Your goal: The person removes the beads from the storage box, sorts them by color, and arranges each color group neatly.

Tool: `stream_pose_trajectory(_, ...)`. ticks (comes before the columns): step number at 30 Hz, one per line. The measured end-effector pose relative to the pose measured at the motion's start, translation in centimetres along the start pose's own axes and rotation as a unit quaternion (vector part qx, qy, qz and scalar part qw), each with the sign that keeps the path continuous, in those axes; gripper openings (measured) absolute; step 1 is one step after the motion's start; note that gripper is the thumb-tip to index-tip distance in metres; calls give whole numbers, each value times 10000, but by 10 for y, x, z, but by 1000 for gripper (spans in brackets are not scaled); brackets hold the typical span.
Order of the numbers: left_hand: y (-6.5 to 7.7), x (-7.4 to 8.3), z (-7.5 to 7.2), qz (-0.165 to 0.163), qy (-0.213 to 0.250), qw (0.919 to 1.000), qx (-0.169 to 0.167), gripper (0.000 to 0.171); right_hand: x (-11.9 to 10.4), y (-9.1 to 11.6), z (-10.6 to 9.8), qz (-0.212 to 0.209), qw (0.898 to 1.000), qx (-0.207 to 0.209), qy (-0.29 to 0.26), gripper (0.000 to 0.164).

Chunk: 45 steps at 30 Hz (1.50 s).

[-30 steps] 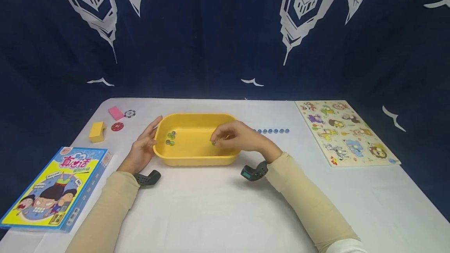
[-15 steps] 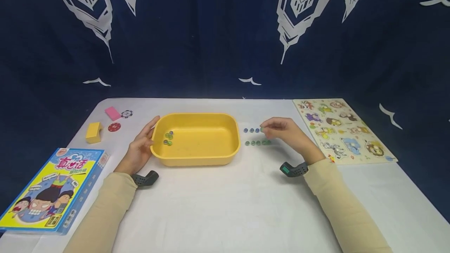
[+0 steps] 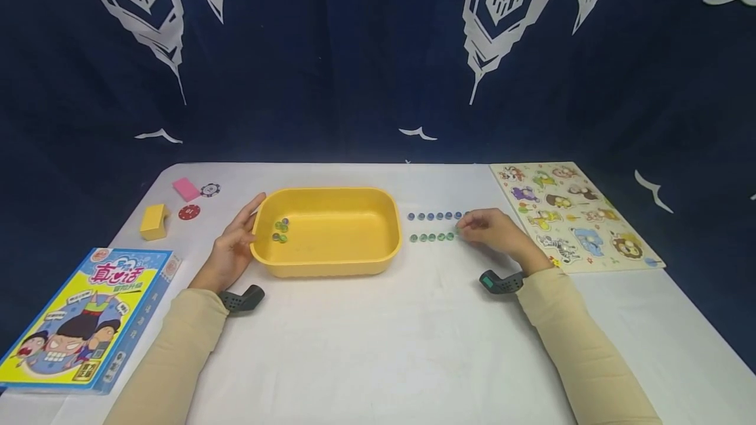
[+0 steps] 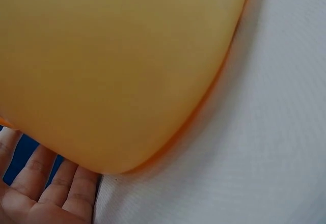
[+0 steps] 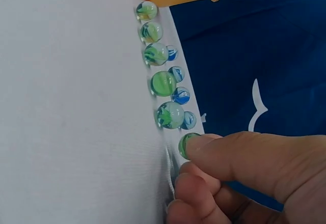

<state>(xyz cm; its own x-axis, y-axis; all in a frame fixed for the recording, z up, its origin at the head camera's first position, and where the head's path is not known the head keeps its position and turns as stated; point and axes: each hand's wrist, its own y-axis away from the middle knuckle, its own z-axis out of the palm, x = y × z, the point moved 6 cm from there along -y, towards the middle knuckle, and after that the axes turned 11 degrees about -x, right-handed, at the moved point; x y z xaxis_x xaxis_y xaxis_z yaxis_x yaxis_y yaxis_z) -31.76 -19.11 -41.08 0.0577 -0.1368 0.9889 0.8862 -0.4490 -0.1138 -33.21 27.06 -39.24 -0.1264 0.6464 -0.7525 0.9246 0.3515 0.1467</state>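
My right hand [image 3: 491, 231] pinches a green glass marble [image 5: 184, 145] between thumb and fingertips, at the right end of a row of green-swirled marbles [image 3: 432, 237] on the white cloth. Behind that row runs a line of blue marbles [image 3: 440, 216], its right end close to my fingertips. At the left end of a yellow plastic basin [image 3: 331, 267], my left hand [image 3: 231, 248] rests against the outside with fairly straight fingers, thumb by the rim. Several marbles [image 3: 281, 228] lie inside, toward the left. In the left wrist view, the basin wall hides the fingertips.
A boxed card game [image 3: 83, 320] lies at the left. Beyond it are a yellow block [image 3: 154, 222], a pink piece [image 3: 186, 189], a red chip [image 3: 189, 212] and a black-and-white chip [image 3: 210, 190]. At the right lies an animal picture board [image 3: 575, 215].
My right hand has come out of the basin and moved right, to the end of the green row, with a marble. My left hand stays at the basin.
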Motion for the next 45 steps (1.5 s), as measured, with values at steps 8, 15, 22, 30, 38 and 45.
stream_pose_trajectory(8, 0, 0, -2, 16, -9, 10000, 20, 83, -1, -2, 3, 21, 9983, 33, 577, 17)
stream_pose_trajectory(15, 0, 0, -2, 9, -15, 10000, 30, 82, -5, 0, -1, -47, 9996, 107, 276, 22)
stream_pose_trajectory(22, -1, 4, -2, 21, -86, 10000, -9, 83, -35, -2, -4, -622, 9958, 488, -456, 27)
stream_pose_trajectory(30, 0, 4, -2, -14, -82, 10000, 5, 82, -103, -23, 39, -1391, 9864, -97, -875, 27)
stream_pose_trajectory(38, 0, 0, -1, 21, 11, 10000, -26, 82, -167, -54, 118, -2080, 9671, -1447, -248, 25)
stream_pose_trajectory(45, -1, -2, -3, 17, 68, 10000, -22, 83, -191, -78, 176, -1765, 9485, -2490, 847, 25)
